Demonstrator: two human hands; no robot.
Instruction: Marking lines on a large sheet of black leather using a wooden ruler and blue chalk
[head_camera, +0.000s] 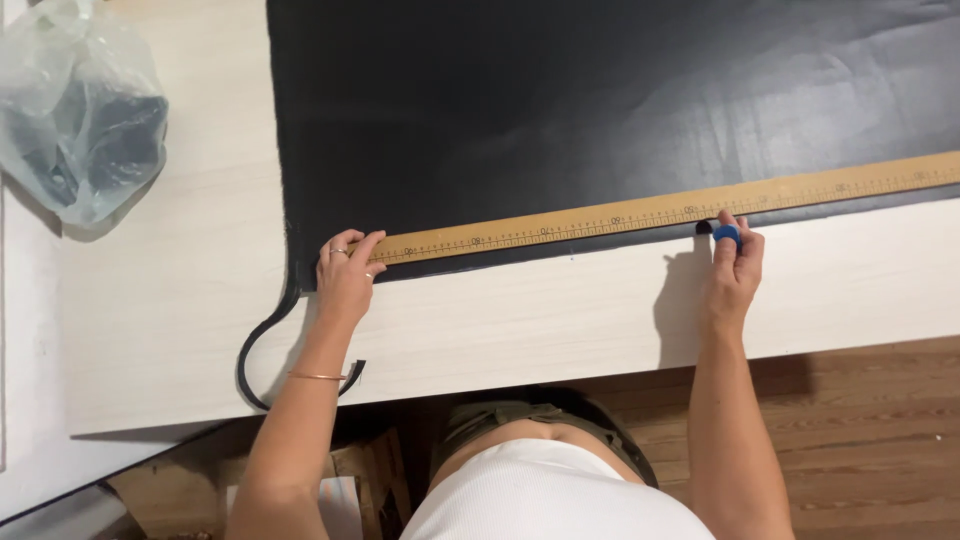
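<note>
A large black sheet (600, 110) lies flat across the upper part of the frame on a pale wooden table (160, 300). A long wooden ruler (660, 208) rests along the sheet's near edge, running from the middle left up toward the right edge of the frame at a slight slant.

The left hand (345, 275) sits at the ruler's left end, fingers (352, 245) bent and pressing down on the ruler's tip and the sheet's corner. A ring shows on one finger and a thin bracelet (317, 376) on the wrist.

The right hand (735, 265) is right of centre, just below the ruler, fingers closed in a pinch around a small blue marker (727, 234) whose tip touches the ruler's lower edge.

A narrow black strip (255, 350) curls off the sheet's lower left corner and loops over the table's front edge. In the upper left corner lies a clear plastic bag (80, 110) with something dark inside. Wooden floor (860, 430) shows at lower right.
</note>
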